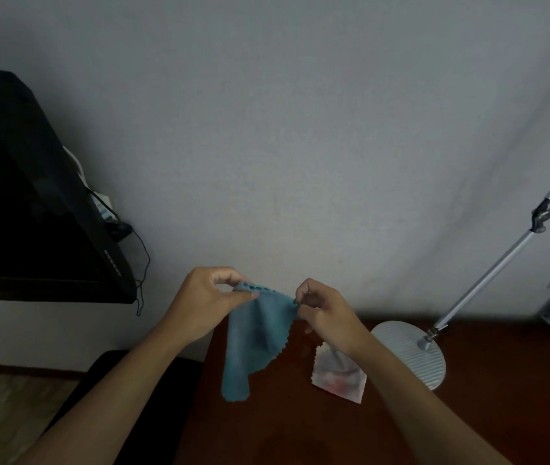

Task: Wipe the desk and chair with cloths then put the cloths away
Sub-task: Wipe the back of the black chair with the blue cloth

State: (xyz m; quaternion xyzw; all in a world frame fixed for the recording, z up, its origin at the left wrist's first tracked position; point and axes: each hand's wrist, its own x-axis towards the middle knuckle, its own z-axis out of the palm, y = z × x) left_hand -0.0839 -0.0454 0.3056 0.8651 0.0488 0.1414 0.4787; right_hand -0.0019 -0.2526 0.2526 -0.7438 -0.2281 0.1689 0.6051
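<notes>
While both hands pinch its top edge, the blue cloth (256, 333) hangs spread above the near left part of the dark wooden counter (468, 414). Left hand (211, 293) grips one upper corner between thumb and fingers; right hand (322, 308) pinches the other. A pale, pink-tinged cloth (339, 377) lies on the counter just beside the lamp base (411, 354). A dark chair (126, 391) stands left of the counter.

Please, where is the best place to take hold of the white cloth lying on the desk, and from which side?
Probably pinch the white cloth at its near right corner, coming from above. It lies flat on the desk, that corner is free, and the lamp base crowds its far right side.
</notes>
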